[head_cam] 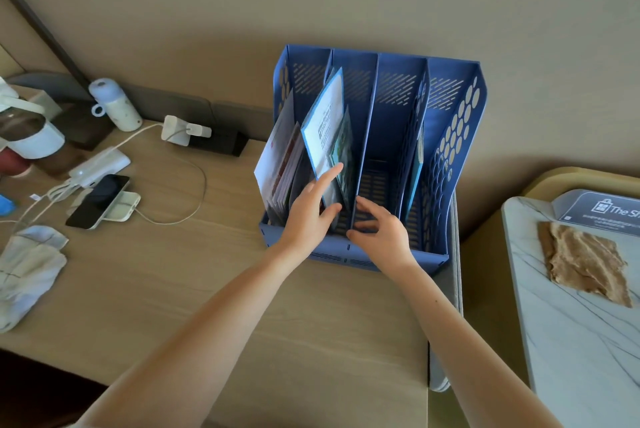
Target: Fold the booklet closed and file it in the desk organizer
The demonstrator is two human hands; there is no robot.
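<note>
Left hand (308, 216) touches booklet (325, 126) leaning in organizer (453, 137); right hand (381, 233) beside.

Head view, angled down, close over desk (173, 289)

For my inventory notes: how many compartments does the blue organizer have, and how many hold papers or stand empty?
Blue organizer compartments by content:
With papers: 3
Empty: 1
Total: 4
The left hand touches the booklet in the second compartment.

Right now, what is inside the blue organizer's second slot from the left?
The blue-bordered booklet leans there, the left hand on it; its lower edge is hidden.
</note>
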